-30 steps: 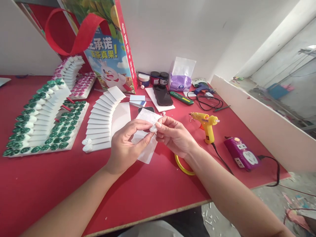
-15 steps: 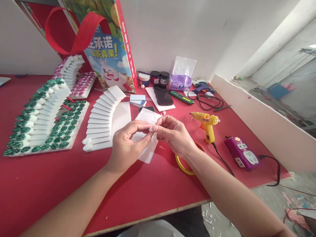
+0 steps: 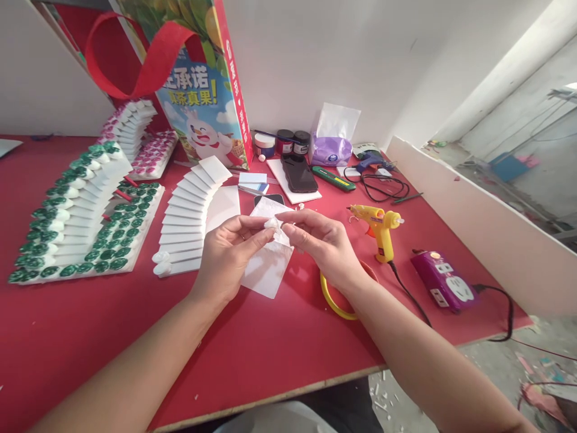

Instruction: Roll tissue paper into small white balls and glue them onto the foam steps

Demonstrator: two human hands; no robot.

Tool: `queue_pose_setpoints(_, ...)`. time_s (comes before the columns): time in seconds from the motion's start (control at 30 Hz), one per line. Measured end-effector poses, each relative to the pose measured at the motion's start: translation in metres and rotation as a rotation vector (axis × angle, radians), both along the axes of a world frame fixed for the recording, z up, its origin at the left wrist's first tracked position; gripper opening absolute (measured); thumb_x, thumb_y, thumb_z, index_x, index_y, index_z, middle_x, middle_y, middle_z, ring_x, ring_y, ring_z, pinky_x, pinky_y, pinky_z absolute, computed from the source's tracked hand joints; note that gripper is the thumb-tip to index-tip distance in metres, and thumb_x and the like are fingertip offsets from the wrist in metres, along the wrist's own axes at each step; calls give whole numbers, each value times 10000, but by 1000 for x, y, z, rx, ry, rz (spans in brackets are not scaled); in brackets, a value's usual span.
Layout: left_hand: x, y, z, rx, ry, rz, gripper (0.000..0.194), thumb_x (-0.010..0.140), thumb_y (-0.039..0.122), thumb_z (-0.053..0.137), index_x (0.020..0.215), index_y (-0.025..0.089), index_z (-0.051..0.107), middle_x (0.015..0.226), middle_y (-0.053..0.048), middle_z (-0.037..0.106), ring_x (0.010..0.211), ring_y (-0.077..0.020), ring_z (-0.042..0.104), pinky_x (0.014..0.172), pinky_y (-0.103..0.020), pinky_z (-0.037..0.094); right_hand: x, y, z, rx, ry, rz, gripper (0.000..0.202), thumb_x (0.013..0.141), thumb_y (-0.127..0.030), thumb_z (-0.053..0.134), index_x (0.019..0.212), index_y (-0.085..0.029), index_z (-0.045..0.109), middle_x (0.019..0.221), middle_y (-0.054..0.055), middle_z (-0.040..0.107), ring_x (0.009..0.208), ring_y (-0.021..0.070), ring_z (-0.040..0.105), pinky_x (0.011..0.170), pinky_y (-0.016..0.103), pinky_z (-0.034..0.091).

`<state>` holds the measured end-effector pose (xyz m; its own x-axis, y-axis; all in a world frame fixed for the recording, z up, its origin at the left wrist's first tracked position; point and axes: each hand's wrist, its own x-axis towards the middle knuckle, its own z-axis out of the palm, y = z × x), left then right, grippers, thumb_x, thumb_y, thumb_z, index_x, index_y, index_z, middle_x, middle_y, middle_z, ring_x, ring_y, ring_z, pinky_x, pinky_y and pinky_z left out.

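Observation:
Between thumb and fingers, my left hand (image 3: 229, 252) pinches a small white piece (image 3: 273, 224). My right hand (image 3: 322, 243) is beside it, thumb and index finger pressed close at the piece's right edge. Under the hands lies a white sheet (image 3: 267, 273). To the left, a curved fan of white strips (image 3: 184, 219) rests on a white board, with two white swirled pieces (image 3: 162, 263) at its lower end. Farther left stands a similar stepped form edged with green and white rosettes (image 3: 56, 225).
A yellow glue gun (image 3: 378, 225) and a purple power socket (image 3: 444, 281) sit at the right, with cables. A yellow ring (image 3: 332, 300) lies under my right forearm. Behind are a phone (image 3: 299, 173), green cutter (image 3: 333, 178), tissue pack (image 3: 331, 150) and large printed bag (image 3: 202, 114).
The fingertips of my two hands have moved slightly apart, and more of the white piece shows between them. My right hand has shifted a little to the right.

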<state>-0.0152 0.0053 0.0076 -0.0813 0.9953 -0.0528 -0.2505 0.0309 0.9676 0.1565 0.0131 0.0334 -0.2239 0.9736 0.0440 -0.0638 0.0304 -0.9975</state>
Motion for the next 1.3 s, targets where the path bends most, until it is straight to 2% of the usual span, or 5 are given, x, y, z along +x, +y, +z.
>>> queue_pose_setpoints(0.2, -3, 2, -1, 47, 30, -30, 387, 689, 337, 917, 1038, 216, 802, 910, -25, 761, 825, -165, 702, 868, -344, 591, -1, -1, -3, 154, -84, 9, 214, 859, -374, 769, 1005, -219, 792, 999, 58, 711, 838, 170, 622, 735, 307, 483)
queue_pose_setpoints(0.37, -5, 1, -3, 147, 202, -52, 357, 728, 379, 890, 1045, 230, 818, 972, -40, 773, 838, -192, 710, 845, -356, 607, 2, 1, 0, -22, 25, 54, 226, 823, -389, 795, 966, -214, 805, 930, 40, 739, 840, 172, 629, 777, 314, 483)
queue_pose_setpoints(0.7, -5, -1, 2, 486, 477, -51, 218, 853, 293, 794, 1069, 266, 802, 901, -20, 706, 784, -151, 629, 773, -283, 559, 5, 5, -5, -181, 139, 102, 262, 802, -458, 785, 784, -196, 780, 701, 8, 596, 695, 138, 498, 674, 296, 395)
queue_pose_setpoints(1.03, -6, -2, -2, 511, 468, -94, 156, 875, 277, 776, 1031, 266, 777, 917, -11, 701, 827, -155, 632, 814, -286, 536, 3, 4, -2, -188, 157, 101, 403, 800, -578, 775, 776, -176, 764, 663, 1, 557, 639, 123, 467, 648, 299, 381)
queue_pose_setpoints(1.3, -5, -2, 1, 376, 396, -95, 196, 805, 362, 833, 905, 227, 731, 878, -12, 711, 815, -171, 661, 799, -296, 558, 1, 4, -1, -234, 183, 106, 456, 768, -616, 794, 833, -167, 746, 735, 18, 638, 641, 116, 543, 632, 282, 409)
